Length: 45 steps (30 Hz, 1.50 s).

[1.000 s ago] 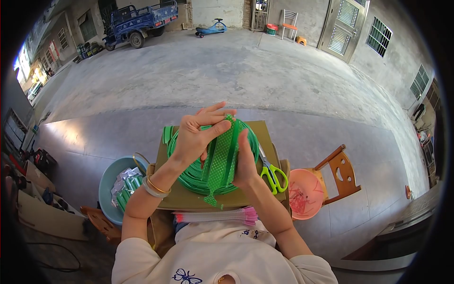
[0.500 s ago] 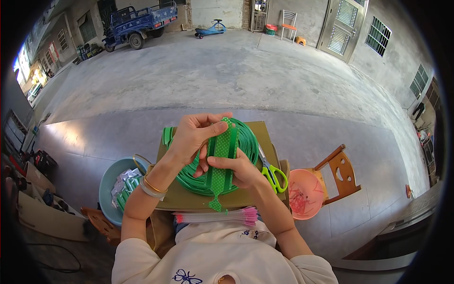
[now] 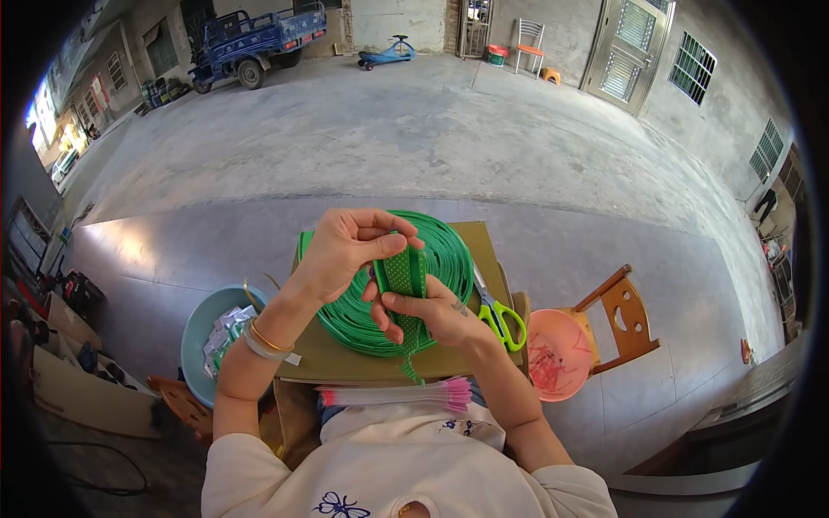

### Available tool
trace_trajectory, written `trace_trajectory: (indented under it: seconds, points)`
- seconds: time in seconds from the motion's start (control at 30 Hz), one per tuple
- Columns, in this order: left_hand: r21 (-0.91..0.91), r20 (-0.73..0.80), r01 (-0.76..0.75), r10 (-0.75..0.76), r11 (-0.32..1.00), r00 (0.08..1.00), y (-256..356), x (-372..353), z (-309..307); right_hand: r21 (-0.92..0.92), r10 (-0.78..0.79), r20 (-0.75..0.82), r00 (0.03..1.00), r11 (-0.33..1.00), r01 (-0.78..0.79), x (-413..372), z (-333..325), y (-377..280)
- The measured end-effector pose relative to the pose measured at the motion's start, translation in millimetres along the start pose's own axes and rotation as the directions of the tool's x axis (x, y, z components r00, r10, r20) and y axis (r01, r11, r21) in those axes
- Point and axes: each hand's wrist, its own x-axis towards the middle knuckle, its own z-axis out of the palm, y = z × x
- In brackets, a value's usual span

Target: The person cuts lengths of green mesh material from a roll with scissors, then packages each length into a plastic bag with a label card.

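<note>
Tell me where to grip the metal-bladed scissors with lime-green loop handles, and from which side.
I'd take the scissors by the lime-green loops, probably best from the near right. The loops form the near end, while the silver blades point away, close beside the broad, round coil of green strip.

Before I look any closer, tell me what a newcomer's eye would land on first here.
Most likely the big green coil at the centre, on the olive-brown surface, with the left hand and right hand holding a dotted green ribbon in front of it. Next, perhaps, the scissors with bright yellow-green handles just right of the coil. Far off at upper left, the blue truck also stands out.
</note>
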Motion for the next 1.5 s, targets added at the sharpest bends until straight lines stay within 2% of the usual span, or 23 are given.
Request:
trace_trajectory:
  seconds: [0.1, 0.17, 0.23, 0.27, 0.3, 0.37, 0.47, 0.6, 0.7, 0.77, 0.8, 0.83, 0.93, 0.97, 1.07, 1.1, 1.17, 1.2, 1.27, 1.37, 1.4, 1.47, 1.5]
  points:
    - [0.058, 0.027, -0.047, 0.045, 0.997, 0.999, -1, 0, -5, -0.346, -0.067, -0.191, 0.979, 0.938, -0.003, 0, -8, 6]
    - [0.017, 0.016, -0.125, 0.125, 0.992, 0.992, -11, 5, -11, -0.737, -0.315, -0.233, 0.920, 0.674, 0.044, -1, -17, 14]
    - [-0.016, -0.070, -0.004, 0.003, 1.000, 0.998, -25, 13, -26, -0.949, -0.512, -0.195, 0.837, 0.314, -0.030, 0, -23, 20]
    - [-0.037, -0.111, 0.056, -0.060, 0.998, 0.992, -29, 16, -31, -0.985, -0.582, -0.167, 0.796, 0.140, -0.105, 2, -25, 23]
    - [-0.039, -0.056, 0.156, -0.158, 0.987, 0.986, -27, 18, -30, -0.982, -0.644, -0.123, 0.755, -0.033, -0.188, 3, -25, 25]
    - [-0.029, 0.051, 0.353, -0.351, 0.935, 0.935, -19, 20, -26, -0.959, -0.650, -0.104, 0.752, -0.135, -0.249, 6, -24, 24]
    - [0.225, 0.069, 0.357, -0.380, 0.907, 0.922, -13, 25, -20, -0.911, -0.641, -0.115, 0.759, -0.236, -0.338, 9, -23, 25]
    - [0.375, 0.059, 0.282, -0.327, 0.883, 0.943, -20, 34, -24, -0.872, -0.605, -0.166, 0.779, -0.279, -0.402, 12, -23, 30]
    - [0.532, 0.062, 0.224, -0.302, 0.816, 0.951, -11, 34, -23, -0.958, -0.518, -0.196, 0.833, -0.079, -0.275, 7, -17, 28]
    - [0.655, 0.092, 0.152, -0.278, 0.740, 0.956, -3, 31, -23, -0.952, -0.413, -0.216, 0.884, 0.291, -0.097, -3, -20, 17]
    - [0.676, 0.112, 0.118, -0.260, 0.727, 0.959, 2, 27, -21, -0.883, -0.361, -0.207, 0.909, 0.469, -0.015, -8, -25, 10]
    - [0.696, 0.132, 0.084, -0.241, 0.713, 0.961, 7, 23, -19, -0.655, -0.131, -0.334, 0.933, 0.745, -0.130, -9, -31, 1]
    - [0.780, 0.233, -0.066, -0.191, 0.623, 0.954, 20, 15, -11, -0.254, 0.071, -0.291, 0.954, 0.956, -0.149, -12, -33, -19]
    - [0.806, 0.274, -0.126, -0.175, 0.578, 0.946, 25, 14, -8, -0.320, 0.118, -0.249, 0.961, 0.927, -0.197, -12, -30, -24]
    - [0.854, 0.241, -0.092, -0.232, 0.513, 0.942, 33, 15, 2, -0.278, 0.254, 0.035, 0.967, 0.931, -0.235, -6, -37, -12]
    - [0.870, 0.246, -0.118, -0.213, 0.478, 0.946, 33, 15, 2, -0.242, 0.307, 0.024, 0.951, 0.925, -0.292, -6, -35, -11]
    - [0.898, 0.259, -0.168, -0.179, 0.408, 0.949, 33, 17, 2, -0.292, 0.245, -0.021, 0.969, 0.926, -0.241, -4, -39, 3]
    - [0.866, 0.212, -0.174, -0.029, 0.468, 0.977, 30, 16, 2, -0.318, 0.212, -0.042, 0.976, 0.924, -0.214, -3, -41, 8]
    - [0.790, 0.076, -0.215, 0.256, 0.575, 0.964, 19, 10, 0, -0.072, 0.069, -0.073, 0.995, 0.995, -0.074, -3, -43, 9]
    - [0.718, -0.105, -0.151, 0.320, 0.680, 0.941, 0, -1, -14, 0.287, -0.028, -0.206, 0.978, 0.954, 0.088, -6, -44, 0]
    - [0.656, -0.044, -0.165, 0.255, 0.737, 0.966, -2, -8, -11, 0.397, -0.031, -0.258, 0.966, 0.908, 0.135, -9, -45, -3]
    - [0.520, 0.095, -0.167, 0.137, 0.837, 0.986, -6, -24, -3, 0.565, -0.049, -0.206, 0.977, 0.809, 0.160, -9, -55, 2]
    - [0.495, 0.161, -0.204, 0.141, 0.845, 0.977, -11, -29, -2, 0.622, -0.048, -0.191, 0.980, 0.767, 0.159, -9, -57, 4]
